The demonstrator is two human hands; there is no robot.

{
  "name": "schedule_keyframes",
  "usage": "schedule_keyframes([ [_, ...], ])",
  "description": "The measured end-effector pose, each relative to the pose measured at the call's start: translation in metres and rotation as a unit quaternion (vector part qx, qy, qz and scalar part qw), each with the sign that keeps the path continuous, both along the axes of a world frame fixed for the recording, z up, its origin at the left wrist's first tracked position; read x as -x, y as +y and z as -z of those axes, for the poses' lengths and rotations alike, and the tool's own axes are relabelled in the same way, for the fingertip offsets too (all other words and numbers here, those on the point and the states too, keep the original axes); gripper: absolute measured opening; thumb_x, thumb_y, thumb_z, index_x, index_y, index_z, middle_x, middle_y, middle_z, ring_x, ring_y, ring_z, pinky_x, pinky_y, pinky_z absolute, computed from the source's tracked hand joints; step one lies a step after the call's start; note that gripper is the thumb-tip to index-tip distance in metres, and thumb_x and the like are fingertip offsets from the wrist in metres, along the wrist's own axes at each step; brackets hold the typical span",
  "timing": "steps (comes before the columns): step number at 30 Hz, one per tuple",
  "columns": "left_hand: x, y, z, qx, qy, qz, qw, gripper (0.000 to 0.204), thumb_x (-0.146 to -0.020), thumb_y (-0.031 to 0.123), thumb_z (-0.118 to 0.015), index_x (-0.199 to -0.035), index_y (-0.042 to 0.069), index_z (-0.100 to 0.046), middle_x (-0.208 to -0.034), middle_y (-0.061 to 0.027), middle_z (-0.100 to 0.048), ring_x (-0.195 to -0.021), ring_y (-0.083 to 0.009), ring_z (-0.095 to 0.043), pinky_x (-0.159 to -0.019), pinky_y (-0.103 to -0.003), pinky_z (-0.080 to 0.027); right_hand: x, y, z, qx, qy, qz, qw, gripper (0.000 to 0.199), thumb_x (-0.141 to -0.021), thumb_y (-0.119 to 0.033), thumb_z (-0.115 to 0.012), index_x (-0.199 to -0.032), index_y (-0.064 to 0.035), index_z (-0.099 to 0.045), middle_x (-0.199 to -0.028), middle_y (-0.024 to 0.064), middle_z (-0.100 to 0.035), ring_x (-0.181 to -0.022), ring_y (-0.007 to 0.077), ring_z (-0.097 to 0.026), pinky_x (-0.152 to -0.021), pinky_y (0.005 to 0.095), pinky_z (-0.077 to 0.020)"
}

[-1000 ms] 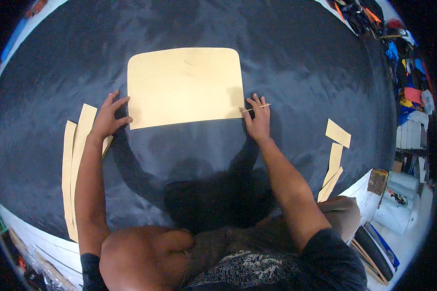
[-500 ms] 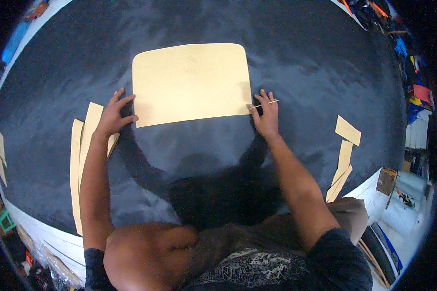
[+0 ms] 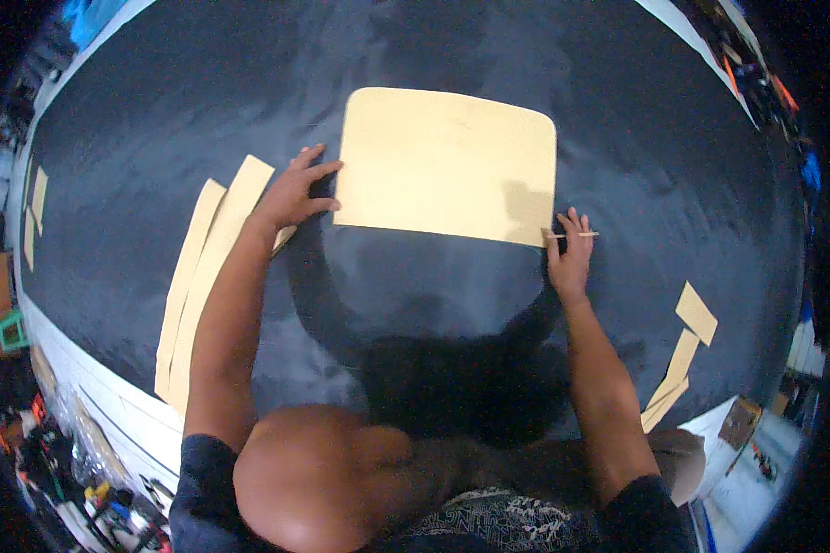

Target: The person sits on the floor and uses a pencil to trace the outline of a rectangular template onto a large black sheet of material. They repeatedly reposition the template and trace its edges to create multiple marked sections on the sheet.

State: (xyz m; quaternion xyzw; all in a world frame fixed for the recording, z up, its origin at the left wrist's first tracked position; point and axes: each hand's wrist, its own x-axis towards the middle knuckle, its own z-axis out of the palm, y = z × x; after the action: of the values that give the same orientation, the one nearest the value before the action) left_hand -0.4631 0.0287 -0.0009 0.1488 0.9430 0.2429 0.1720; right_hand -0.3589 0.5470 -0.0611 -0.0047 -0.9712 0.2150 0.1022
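Observation:
A large pale-yellow card panel (image 3: 443, 166), with rounded far corners and a straight near edge, lies flat on black sheet material (image 3: 415, 286). My left hand (image 3: 295, 192) is open at its left edge, thumb and fingers spread with their tips touching the card. At the near right corner, my right hand (image 3: 572, 256) has its thumb against the card. A thin pale stick (image 3: 588, 234) passes crosswise between the fingers of that hand; whether it is a pen or a plain stick I cannot tell.
Long pale-yellow card strips (image 3: 189, 276) lie beside and partly under my left forearm. Smaller card pieces (image 3: 696, 313) overlap to the right. More slim pieces (image 3: 39, 198) sit at the far left. Clutter and a green frame (image 3: 12, 330) stand beyond the table's left edge.
The whole view has turned, so panel, strips and hands appear further right. Both hands stay at the panel's sides, and the stick remains in my right hand.

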Motion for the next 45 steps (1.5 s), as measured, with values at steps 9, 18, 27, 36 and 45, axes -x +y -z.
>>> schedule_keyframes([
  [9, 0.001, -0.007, 0.008, -0.033, 0.009, 0.006, 0.999, 0.082, -0.070, 0.034, -0.091, -0.144, 0.022, -0.059, -0.164, -0.0194, -0.032, -0.153, -0.0448, -0.023, -0.125, -0.052, -0.024, 0.001, 0.000, 0.000, -0.006, -0.023, 0.000, 1.000, 0.043, -0.095, -0.025, -0.070, -0.131, -0.0051, -0.061, -0.151, 0.0205, -0.051, -0.147, 0.0448, -0.034, -0.122, 0.0550, -0.0208],
  [18, 0.003, -0.010, 0.019, -0.050, 0.025, 0.010, 0.998, 0.083, -0.068, 0.033, -0.091, -0.143, 0.022, -0.059, -0.163, -0.0212, -0.032, -0.152, -0.0450, -0.024, -0.125, -0.052, -0.023, 0.005, 0.007, 0.006, -0.025, -0.023, -0.012, 0.999, 0.043, -0.097, -0.025, -0.068, -0.134, -0.0055, -0.060, -0.154, 0.0197, -0.048, -0.148, 0.0445, -0.033, -0.122, 0.0561, -0.0207],
  [27, 0.002, -0.010, 0.017, -0.021, 0.017, 0.021, 0.999, 0.084, -0.070, 0.034, -0.090, -0.146, 0.021, -0.056, -0.164, -0.0208, -0.029, -0.154, -0.0435, -0.021, -0.126, -0.051, -0.021, 0.001, 0.004, 0.005, -0.021, -0.034, -0.018, 0.999, 0.042, -0.099, -0.025, -0.066, -0.135, -0.0050, -0.058, -0.155, 0.0241, -0.044, -0.148, 0.0478, -0.031, -0.122, 0.0571, -0.0210],
  [36, -0.003, -0.012, 0.010, -0.013, 0.011, 0.013, 1.000, 0.082, -0.071, 0.031, -0.090, -0.145, 0.019, -0.057, -0.163, -0.0220, -0.031, -0.152, -0.0436, -0.025, -0.124, -0.052, -0.025, -0.006, -0.002, 0.000, -0.015, -0.036, -0.024, 0.999, 0.039, -0.099, -0.024, -0.065, -0.132, -0.0041, -0.061, -0.154, 0.0263, -0.045, -0.147, 0.0491, -0.032, -0.121, 0.0584, -0.0215],
  [45, 0.003, -0.007, 0.015, 0.004, 0.029, 0.005, 1.000, 0.082, -0.066, 0.027, -0.092, -0.141, 0.020, -0.060, -0.162, -0.0145, -0.037, -0.152, -0.0388, -0.029, -0.124, -0.049, -0.029, 0.004, 0.005, -0.005, 0.004, -0.018, -0.024, 1.000, 0.041, -0.095, -0.029, -0.069, -0.129, -0.0069, -0.064, -0.150, 0.0224, -0.051, -0.145, 0.0469, -0.036, -0.121, 0.0576, -0.0219],
])
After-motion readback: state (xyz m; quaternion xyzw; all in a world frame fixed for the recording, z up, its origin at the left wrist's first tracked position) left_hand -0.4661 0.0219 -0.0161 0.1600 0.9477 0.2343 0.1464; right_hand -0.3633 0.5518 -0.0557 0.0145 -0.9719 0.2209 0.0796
